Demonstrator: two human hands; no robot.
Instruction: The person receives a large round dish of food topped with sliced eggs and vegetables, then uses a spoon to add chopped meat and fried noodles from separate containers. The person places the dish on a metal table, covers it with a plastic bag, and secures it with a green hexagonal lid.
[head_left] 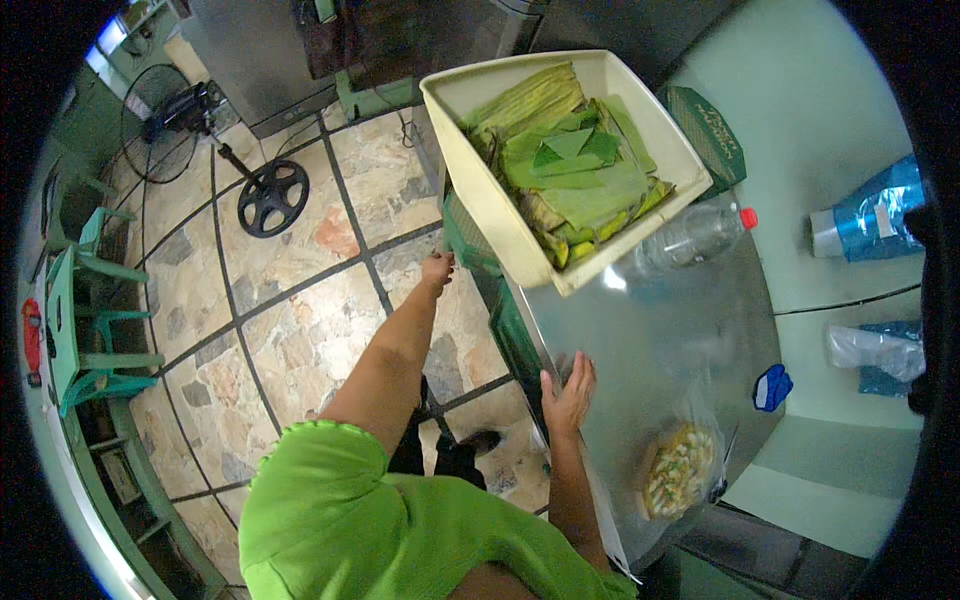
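My left hand (437,270) is out over the floor beside the table's left side, fingers curled in, with nothing visible in them. My right hand (570,395) is at the edge of the metal table (640,340), its fingers stretched out and holding nothing. Beyond both hands, a cream plastic tub (480,195) stands at the table's far end. Folded green banana leaves (575,175) fill it, some of them yellowed. A clear bag of chopped pale and orange food (678,472) lies on the table, nearer to me than my right hand.
A clear bottle with a red cap (690,238) lies beside the tub. A green box (705,140) stands behind it. A small blue item (772,388) is at the wall side. Blue plastic packs (880,212) hang there. A fan (270,195) and green chairs (85,310) stand leftward.
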